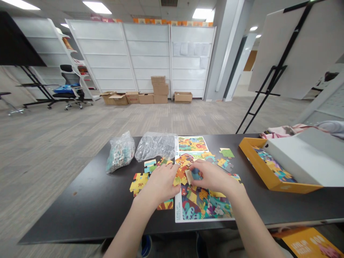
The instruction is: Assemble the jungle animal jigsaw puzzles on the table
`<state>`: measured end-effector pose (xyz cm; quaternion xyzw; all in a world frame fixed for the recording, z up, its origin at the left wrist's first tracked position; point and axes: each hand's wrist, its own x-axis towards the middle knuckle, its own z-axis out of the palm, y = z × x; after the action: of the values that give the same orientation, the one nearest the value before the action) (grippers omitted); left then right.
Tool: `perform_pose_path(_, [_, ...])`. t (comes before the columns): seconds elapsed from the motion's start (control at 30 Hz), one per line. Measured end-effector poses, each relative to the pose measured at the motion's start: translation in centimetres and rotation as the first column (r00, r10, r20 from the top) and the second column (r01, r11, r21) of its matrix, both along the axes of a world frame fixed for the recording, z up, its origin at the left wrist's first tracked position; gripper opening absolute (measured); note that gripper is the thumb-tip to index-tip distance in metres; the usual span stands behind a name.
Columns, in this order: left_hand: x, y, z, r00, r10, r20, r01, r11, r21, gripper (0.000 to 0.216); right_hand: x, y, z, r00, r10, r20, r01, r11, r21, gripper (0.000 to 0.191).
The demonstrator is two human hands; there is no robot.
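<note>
A colourful jigsaw puzzle board lies on the dark table, partly filled with pieces. My left hand rests at the board's left edge, fingers curled on an orange and yellow piece. My right hand is over the board's middle, pinching a pale piece turned face down. Loose pieces lie to the left and beyond the hands. A reference picture sheet sits behind the board.
Two plastic bags with pieces sit at the table's far side. An orange box tray with a white lid stands at the right. Easels, cardboard boxes and an office chair stand on the floor beyond.
</note>
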<state>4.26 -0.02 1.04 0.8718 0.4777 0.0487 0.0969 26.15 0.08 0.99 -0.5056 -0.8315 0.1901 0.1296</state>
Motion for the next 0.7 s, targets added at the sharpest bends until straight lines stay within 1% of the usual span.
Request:
perform_pose_path(0.07, [0.1,-0.1,-0.2,1.0,-0.005,-0.007,0.005,1.0,0.025,0.047,0.0,0.0,0.0,1.0,-0.022,0.013,0.022,1.0,0.003,0.026])
perform_pose_path(0.13, [0.2,-0.1,-0.4,1.0,-0.009,-0.01,0.01,0.999,0.046,0.045,0.0,0.1,-0.1,0.999,-0.031,0.019,0.031,1.0,0.001,0.03])
perform_pose_path(0.2, [0.4,-0.2,-0.5,1.0,-0.008,-0.015,0.008,0.999,0.05,0.043,0.0,0.1,-0.3,1.0,-0.018,0.012,0.018,1.0,-0.009,0.038])
perform_pose_path(0.27, [0.5,-0.2,-0.5,1.0,-0.004,-0.024,0.005,0.999,0.051,0.043,0.0,0.2,-0.5,1.0,-0.008,0.007,0.009,1.0,-0.021,0.041])
perform_pose_path(0.37, [0.7,-0.1,-0.4,0.999,0.0,-0.042,0.003,0.997,0.071,0.041,-0.1,0.3,-0.7,1.0,-0.015,0.016,0.016,1.0,-0.006,0.036])
perform_pose_path(0.47, [0.7,0.0,-0.3,0.999,0.004,-0.047,-0.001,0.997,0.076,0.04,-0.2,0.2,-0.7,0.997,-0.059,0.043,0.057,0.997,0.052,0.03])
perform_pose_path(0.6, [0.3,-0.1,0.6,1.0,0.015,-0.01,-0.014,0.998,0.062,0.042,0.3,0.1,0.4,0.989,-0.151,0.005,0.148,0.98,0.136,0.027])
perform_pose_path(0.7, [-0.2,-0.6,1.4,0.998,-0.01,0.061,0.008,0.999,0.036,0.049,1.4,-0.1,1.7,0.975,-0.22,-0.031,0.222,0.963,0.154,0.023])
